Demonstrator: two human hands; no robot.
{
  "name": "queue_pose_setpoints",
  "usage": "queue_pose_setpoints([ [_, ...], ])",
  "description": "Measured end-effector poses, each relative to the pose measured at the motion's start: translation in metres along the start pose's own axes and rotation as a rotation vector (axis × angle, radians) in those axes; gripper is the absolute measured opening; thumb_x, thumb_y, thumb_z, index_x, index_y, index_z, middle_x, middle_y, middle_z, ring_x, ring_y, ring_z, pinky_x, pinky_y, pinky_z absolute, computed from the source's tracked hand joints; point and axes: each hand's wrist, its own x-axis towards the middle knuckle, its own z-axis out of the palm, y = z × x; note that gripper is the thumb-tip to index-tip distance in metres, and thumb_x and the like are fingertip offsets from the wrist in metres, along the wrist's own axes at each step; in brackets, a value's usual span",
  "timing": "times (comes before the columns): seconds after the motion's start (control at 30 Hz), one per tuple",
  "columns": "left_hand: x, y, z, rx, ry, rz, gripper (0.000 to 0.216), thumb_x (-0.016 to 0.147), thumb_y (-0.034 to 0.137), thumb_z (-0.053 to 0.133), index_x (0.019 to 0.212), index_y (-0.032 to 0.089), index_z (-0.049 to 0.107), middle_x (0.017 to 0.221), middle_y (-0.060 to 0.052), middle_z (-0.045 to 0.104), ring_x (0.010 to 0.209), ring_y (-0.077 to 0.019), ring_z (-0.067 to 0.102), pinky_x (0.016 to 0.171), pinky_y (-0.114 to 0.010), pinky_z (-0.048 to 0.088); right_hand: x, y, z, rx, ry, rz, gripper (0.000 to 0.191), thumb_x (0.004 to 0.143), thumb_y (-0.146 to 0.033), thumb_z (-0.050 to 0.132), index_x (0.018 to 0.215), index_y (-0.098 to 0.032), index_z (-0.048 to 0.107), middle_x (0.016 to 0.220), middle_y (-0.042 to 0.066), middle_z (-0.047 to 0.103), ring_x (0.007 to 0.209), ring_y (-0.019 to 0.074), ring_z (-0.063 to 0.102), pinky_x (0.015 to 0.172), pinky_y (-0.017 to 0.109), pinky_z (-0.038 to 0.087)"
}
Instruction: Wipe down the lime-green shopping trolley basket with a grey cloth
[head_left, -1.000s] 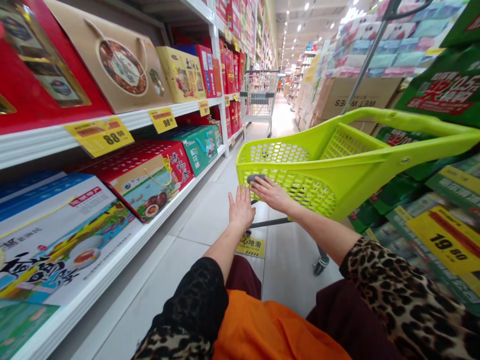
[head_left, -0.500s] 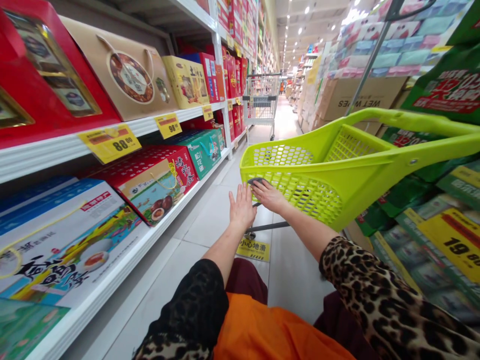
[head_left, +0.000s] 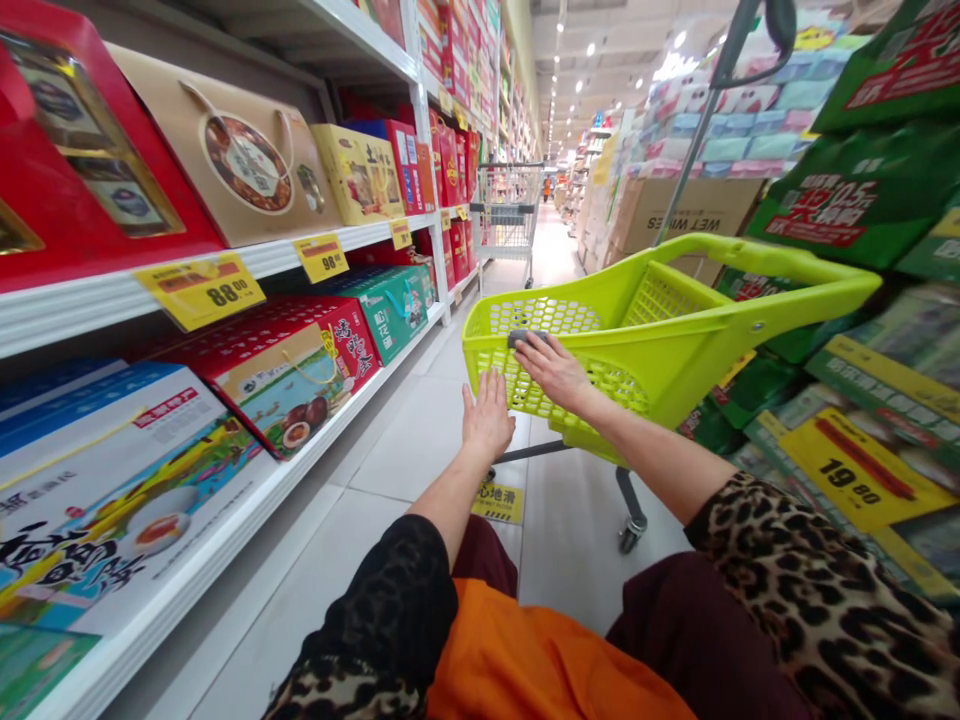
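Note:
A lime-green plastic shopping cart (head_left: 690, 345) stands across the aisle in front of me, its mesh basket turned toward my hands. My right hand (head_left: 556, 375) presses a small dark grey cloth (head_left: 527, 338) against the side mesh, close to the upper rim. Its fingers lie over the cloth, hiding part of it. My left hand (head_left: 488, 420) rests at the lower corner of the basket, with fingers stretched out and nothing in them. Whether its palm touches the plastic I cannot tell. Below the basket show a grey frame and a caster wheel (head_left: 632, 533).
Shelves (head_left: 277, 262) with boxed gift packs run along my left. A metal cart (head_left: 507, 215) stands farther down the aisle. On the right are stacked green packages (head_left: 847, 200) and a cardboard box (head_left: 679, 210). A yellow floor sign (head_left: 501, 503) lies below my hands.
My right hand has moved the cloth slightly up and right along the basket side. The cart sits a little farther left and more of it shows. The left hand stays near the corner.

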Motion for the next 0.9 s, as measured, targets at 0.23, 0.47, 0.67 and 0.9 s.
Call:
queue_pose_setpoints([
  [0.23, -0.004, 0.022, -0.001, 0.019, 0.001, 0.070, 0.071, 0.082, 0.035, 0.045, 0.142, 0.008, 0.017, 0.151, -0.011, 0.013, 0.140, -0.0236, 0.008, 0.111, -0.052, 0.009, -0.053, -0.011, 0.026, -0.015, -0.183, -0.006, 0.037, 0.084, -0.009, 0.045, 0.119, -0.008, 0.056, 0.128, 0.014, 0.054, 0.125, 0.0296, 0.041, 0.101, 0.048, 0.036],
  [0.47, -0.008, 0.035, 0.004, 0.030, 0.001, 0.096, 0.070, 0.082, 0.035, 0.044, 0.142, 0.008, 0.018, 0.151, -0.012, 0.015, 0.140, -0.0244, 0.008, 0.111, -0.052, 0.010, -0.083, -0.016, 0.022, 0.045, -0.204, -0.016, 0.038, 0.083, -0.008, 0.046, 0.119, -0.011, 0.056, 0.127, 0.013, 0.055, 0.126, 0.0267, 0.041, 0.102, 0.047, 0.036],
  [0.67, -0.001, 0.051, 0.000, 0.011, 0.014, 0.104, 0.070, 0.083, 0.035, 0.043, 0.142, 0.009, 0.018, 0.151, -0.012, 0.015, 0.140, -0.0245, 0.008, 0.111, -0.052, 0.009, -0.062, 0.025, -0.018, -0.027, -0.001, 0.113, 0.042, 0.086, -0.008, 0.041, 0.128, -0.013, 0.048, 0.136, 0.010, 0.046, 0.132, 0.0266, 0.030, 0.106, 0.049, 0.028],
  [0.9, -0.002, 0.064, -0.005, 0.009, 0.026, 0.150, 0.069, 0.082, 0.035, 0.043, 0.142, 0.010, 0.019, 0.151, -0.011, 0.016, 0.139, -0.0239, 0.010, 0.111, -0.053, 0.010, -0.087, 0.031, -0.005, -0.050, -0.121, 0.101, 0.041, 0.084, -0.006, 0.041, 0.122, -0.011, 0.053, 0.133, 0.012, 0.050, 0.130, 0.0266, 0.035, 0.104, 0.048, 0.032],
])
